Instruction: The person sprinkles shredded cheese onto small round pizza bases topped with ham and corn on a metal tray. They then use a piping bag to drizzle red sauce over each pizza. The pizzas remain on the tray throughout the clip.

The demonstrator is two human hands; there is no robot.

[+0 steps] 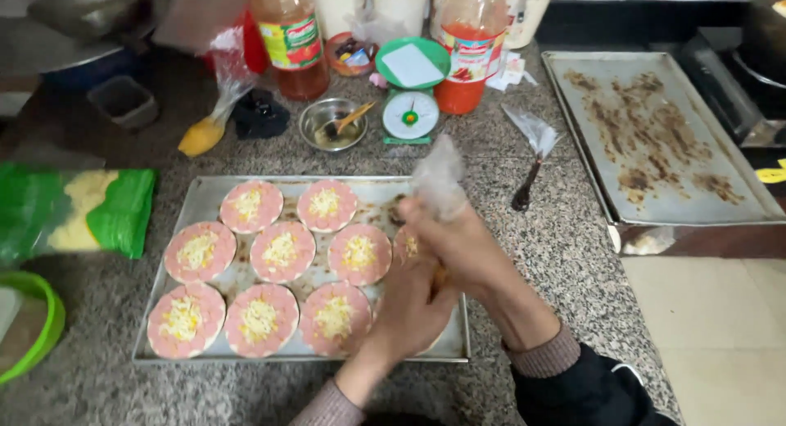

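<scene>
Both hands, right hand (458,238) closed round piping bag (438,176), left hand (409,307) seemingly steadying it

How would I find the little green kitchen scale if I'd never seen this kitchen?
Start at the speckled stone counter and look past the far edge of the baking tray full of pink meat rounds. Between two tall bottles of red sauce stands the small scale. It is the only green thing there with a round white dial in front and a flat green pan on top.
</scene>
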